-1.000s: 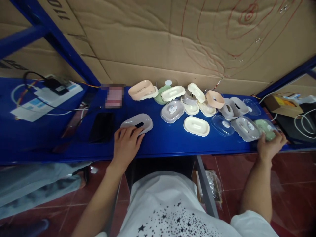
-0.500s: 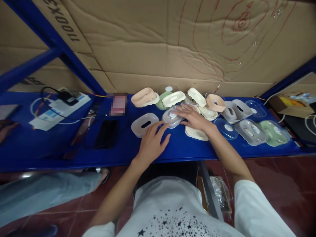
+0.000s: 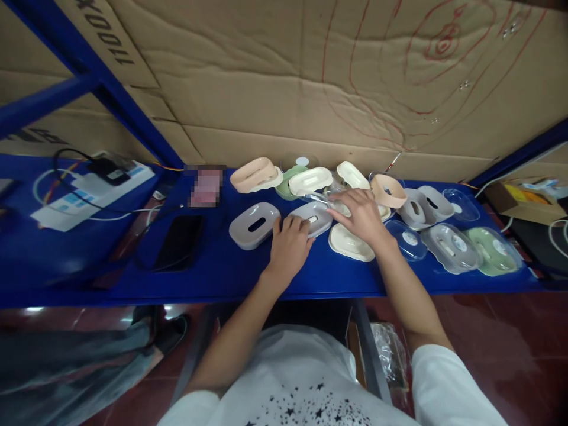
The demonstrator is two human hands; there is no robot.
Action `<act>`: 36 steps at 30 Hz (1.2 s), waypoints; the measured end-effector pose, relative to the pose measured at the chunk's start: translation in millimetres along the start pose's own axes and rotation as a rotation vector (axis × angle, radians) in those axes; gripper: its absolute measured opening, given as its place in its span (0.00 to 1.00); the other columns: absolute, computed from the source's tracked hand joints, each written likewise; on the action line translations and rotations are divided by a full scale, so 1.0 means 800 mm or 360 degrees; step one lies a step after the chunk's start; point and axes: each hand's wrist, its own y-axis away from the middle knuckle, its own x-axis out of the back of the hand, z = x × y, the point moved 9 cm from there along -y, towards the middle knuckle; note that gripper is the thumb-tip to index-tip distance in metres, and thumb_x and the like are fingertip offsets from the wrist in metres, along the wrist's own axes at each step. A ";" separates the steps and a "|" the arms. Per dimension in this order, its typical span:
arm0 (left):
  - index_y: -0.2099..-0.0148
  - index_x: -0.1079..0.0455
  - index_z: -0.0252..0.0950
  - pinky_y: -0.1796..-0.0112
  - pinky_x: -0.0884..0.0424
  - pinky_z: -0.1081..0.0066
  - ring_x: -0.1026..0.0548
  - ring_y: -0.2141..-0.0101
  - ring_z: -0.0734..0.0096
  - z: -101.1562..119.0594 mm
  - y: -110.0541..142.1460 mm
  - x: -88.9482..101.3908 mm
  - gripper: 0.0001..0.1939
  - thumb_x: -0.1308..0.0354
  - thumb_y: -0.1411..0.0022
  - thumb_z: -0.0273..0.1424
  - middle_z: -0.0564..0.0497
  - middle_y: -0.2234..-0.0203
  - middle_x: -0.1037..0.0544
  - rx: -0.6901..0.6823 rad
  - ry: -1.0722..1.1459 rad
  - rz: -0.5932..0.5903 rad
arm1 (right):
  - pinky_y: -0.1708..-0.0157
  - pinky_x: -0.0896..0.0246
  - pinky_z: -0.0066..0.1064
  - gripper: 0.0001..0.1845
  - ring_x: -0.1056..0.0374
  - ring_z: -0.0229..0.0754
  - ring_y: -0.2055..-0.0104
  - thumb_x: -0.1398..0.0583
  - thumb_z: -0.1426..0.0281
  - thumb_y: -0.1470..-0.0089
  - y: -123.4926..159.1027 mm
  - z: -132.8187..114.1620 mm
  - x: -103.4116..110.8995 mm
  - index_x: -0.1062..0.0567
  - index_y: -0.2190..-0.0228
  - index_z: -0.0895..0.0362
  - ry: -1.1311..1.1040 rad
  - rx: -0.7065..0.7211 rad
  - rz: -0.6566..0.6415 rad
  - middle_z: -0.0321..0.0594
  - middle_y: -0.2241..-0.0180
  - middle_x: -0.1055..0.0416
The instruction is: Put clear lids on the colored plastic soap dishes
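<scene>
A: Both hands in the middle of the blue tabletop (image 3: 248, 275) now! The left hand (image 3: 290, 245) is on the shallow grey oval plastic tray (image 3: 321, 216), fingers bent over its near-left side.

B: Gripping it, though?

A: Can't tell; the fingertips and thumb are partly hidden. The tray lies flat, slotted centre showing beside those fingers.

B: And the right hand (image 3: 361, 213)?

A: Half closed, and it's got the clear plastic lid (image 3: 317, 199), pinched at the right end! That lid is tilted over the tray's far edge.

B: What's around them?

A: Just left of the tray, a deeper grey oval plastic shell (image 3: 254, 225) with a dark slot. Under the right forearm's side, a cream oval plastic tray (image 3: 350, 244).

B: Farther right?

A: A flat, transparent oval cover (image 3: 410, 241), then a lidded grey tray (image 3: 452, 247), then a lidded green one (image 3: 494, 251) at the far end. Behind the left hand, a peach oval shell (image 3: 254, 174) leans on cream plastic.
</scene>
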 end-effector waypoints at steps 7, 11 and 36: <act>0.44 0.26 0.38 0.48 0.29 0.53 0.27 0.39 0.52 0.011 0.026 0.002 0.10 0.42 0.24 0.31 0.43 0.39 0.21 -0.0330 0.0201 -0.0124 | 0.50 0.36 0.46 0.17 0.27 0.55 0.52 0.44 0.59 0.26 0.002 0.005 0.004 0.20 0.48 0.55 0.0198 -0.0147 0.0101 0.47 0.57 0.20; 0.47 0.27 0.37 0.50 0.32 0.53 0.24 0.45 0.51 0.006 0.021 0.011 0.08 0.44 0.22 0.32 0.44 0.49 0.16 -0.0289 0.0257 -0.0041 | 0.52 0.34 0.45 0.18 0.27 0.55 0.54 0.47 0.65 0.26 0.002 0.016 0.006 0.22 0.46 0.57 0.0128 -0.0290 0.0166 0.50 0.57 0.21; 0.39 0.28 0.38 0.48 0.30 0.54 0.23 0.49 0.54 -0.038 0.195 0.070 0.15 0.37 0.26 0.26 0.44 0.47 0.15 -0.0092 0.0097 0.0654 | 0.40 0.27 0.46 0.20 0.24 0.46 0.41 0.49 0.70 0.24 0.024 -0.086 -0.030 0.24 0.39 0.49 -0.0977 0.0201 -0.0675 0.43 0.43 0.21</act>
